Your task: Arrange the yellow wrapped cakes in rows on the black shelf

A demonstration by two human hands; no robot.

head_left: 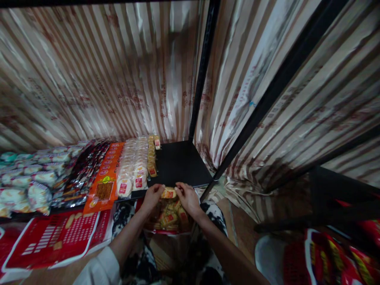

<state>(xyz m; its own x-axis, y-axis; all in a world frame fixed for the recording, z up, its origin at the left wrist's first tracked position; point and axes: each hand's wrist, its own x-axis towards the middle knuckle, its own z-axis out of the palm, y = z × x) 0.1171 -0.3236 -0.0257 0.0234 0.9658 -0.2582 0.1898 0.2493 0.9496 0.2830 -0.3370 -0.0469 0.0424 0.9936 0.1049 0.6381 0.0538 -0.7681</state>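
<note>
Between my two hands is a small wrapped snack packet (pixel 169 193), yellow with a red label. The fingers of my left hand (pixel 152 198) pinch its left end, and those of my right hand (pixel 188 198) pinch its right end. Directly below, an open red bag (pixel 157 228) between my knees holds several similar gold packets (pixel 172 217). Just beyond my hands is a black shelf (pixel 181 162). A column of gold packets (pixel 152 158) stands on it, beside rows of round white rice crackers (pixel 139 178) in clear wrap.
Orange snack bags (pixel 103 182), dark packets (pixel 80 178) and white-wrapped snacks (pixel 38 194) fill the shelf's left part. A red bag (pixel 59 237) lies below them. Black posts (pixel 204 71) and a striped curtain (pixel 118 71) surround the shelf. Red packages (pixel 332 257) lie at lower right.
</note>
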